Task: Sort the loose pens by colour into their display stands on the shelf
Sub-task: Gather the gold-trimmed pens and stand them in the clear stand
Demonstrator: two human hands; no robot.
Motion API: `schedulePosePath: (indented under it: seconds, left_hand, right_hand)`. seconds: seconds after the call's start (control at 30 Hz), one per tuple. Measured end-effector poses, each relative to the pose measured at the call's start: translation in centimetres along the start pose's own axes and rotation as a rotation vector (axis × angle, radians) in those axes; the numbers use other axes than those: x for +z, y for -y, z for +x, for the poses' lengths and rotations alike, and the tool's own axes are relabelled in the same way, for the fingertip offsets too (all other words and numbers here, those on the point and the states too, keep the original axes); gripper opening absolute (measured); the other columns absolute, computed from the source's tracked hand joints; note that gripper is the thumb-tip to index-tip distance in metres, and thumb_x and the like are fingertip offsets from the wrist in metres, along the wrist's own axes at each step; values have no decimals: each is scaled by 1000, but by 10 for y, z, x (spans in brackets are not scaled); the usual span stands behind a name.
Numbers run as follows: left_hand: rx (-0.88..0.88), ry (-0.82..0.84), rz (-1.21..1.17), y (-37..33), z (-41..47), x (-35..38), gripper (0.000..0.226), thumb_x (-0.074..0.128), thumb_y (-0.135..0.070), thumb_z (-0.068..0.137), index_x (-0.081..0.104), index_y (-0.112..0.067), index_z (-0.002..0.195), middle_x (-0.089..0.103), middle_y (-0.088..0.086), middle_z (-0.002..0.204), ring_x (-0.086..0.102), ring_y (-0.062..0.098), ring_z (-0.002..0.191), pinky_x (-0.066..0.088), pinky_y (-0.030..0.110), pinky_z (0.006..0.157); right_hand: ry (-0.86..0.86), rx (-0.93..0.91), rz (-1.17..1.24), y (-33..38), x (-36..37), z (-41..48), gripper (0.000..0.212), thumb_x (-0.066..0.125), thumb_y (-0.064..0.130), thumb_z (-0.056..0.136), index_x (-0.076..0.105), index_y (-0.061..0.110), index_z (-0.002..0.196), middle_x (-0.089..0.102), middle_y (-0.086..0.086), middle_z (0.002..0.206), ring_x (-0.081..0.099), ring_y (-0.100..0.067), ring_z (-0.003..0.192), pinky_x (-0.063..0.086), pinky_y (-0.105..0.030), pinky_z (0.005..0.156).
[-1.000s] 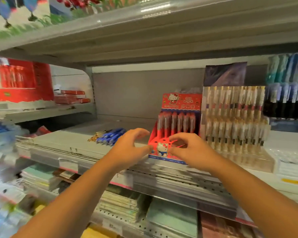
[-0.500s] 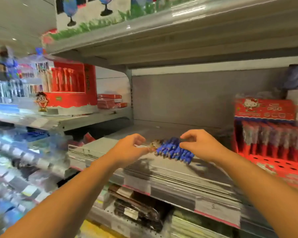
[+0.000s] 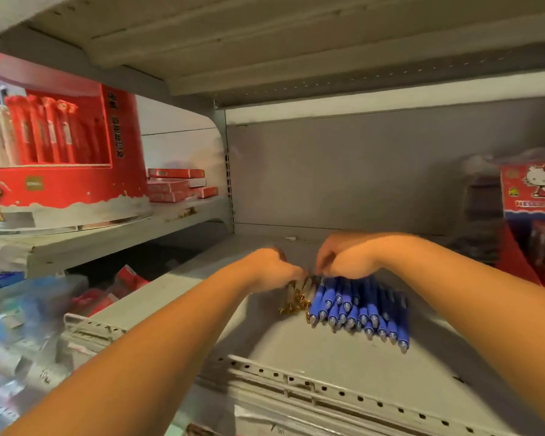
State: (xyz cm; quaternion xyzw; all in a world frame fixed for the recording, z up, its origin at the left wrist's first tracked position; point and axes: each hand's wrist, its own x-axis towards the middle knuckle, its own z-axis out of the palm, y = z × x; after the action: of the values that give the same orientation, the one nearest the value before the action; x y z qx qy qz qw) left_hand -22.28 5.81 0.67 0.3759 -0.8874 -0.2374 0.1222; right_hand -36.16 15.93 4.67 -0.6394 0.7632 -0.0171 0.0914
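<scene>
Right now both hands are meeting over a pile of loose pens on the grey metal shelf. The left hand is curling into a loose fist at the far ends of the gold-clipped pens, a small untidy bundle whose thin metal clips are glinting. The right hand is arching just beside it, knuckles up, fingertips bending down onto the far ends of the blue pens. The two hands are nearly touching. Whether either is actually pinching a pen I cannot tell, since the fingers are hiding the contact.

The blue pens are lying side by side in a fanned heap, their smooth glossy plastic barrels and rounded silvery ends pointing toward the camera. The shelf is looking matt and painted, and its front rail is showing a row of small punched holes.

At the far right a red cardboard stand printed with a white cartoon cat is standing well apart from the pile. On the neighbouring shelf to the left a tall red display box is showing slim red pens through a window, with flat red cartons lying stacked beside it.
</scene>
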Motion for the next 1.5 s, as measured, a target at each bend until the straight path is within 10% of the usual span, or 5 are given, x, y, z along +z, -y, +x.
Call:
schedulePosePath:
  seconds: [0.13, 0.27, 0.43, 1.5]
  left_hand:
    - [-57, 198, 124, -4, 30, 13, 82, 65, -64, 81, 45, -14, 144, 50, 8, 146, 50, 28, 128, 40, 37, 96]
    - [-2, 344, 31, -3, 53, 8, 30, 73, -46, 84, 57, -21, 84, 69, 0, 81, 66, 14, 64, 51, 21, 54]
    - [23, 437, 17, -2, 59, 5, 19, 64, -30, 87, 61, -18, 73, 59, -7, 44, 56, 9, 35, 41, 15, 44]
    - [-24, 443, 278, -17, 43, 7, 20, 55, -21, 90, 60, -8, 75, 59, 6, 58, 55, 16, 37, 54, 22, 47]
  right_hand:
    - [71, 13, -81, 1, 3, 18, 29, 50, 14, 99, 72, 26, 113, 68, 8, 100, 62, -20, 99, 51, -36, 95]
    - [78, 65, -89, 3, 11, 23, 26, 52, 21, 98, 72, 33, 110, 64, 16, 91, 60, -13, 94, 48, -26, 87]
    - [77, 204, -68, 15, 16, 28, 19, 55, 26, 95, 69, 25, 108, 67, 6, 94, 62, -14, 88, 51, -27, 78]
    - [-4, 332, 128, -12, 26, 11, 13, 61, 31, 86, 63, 26, 75, 54, 9, 67, 47, -11, 63, 37, -25, 59]
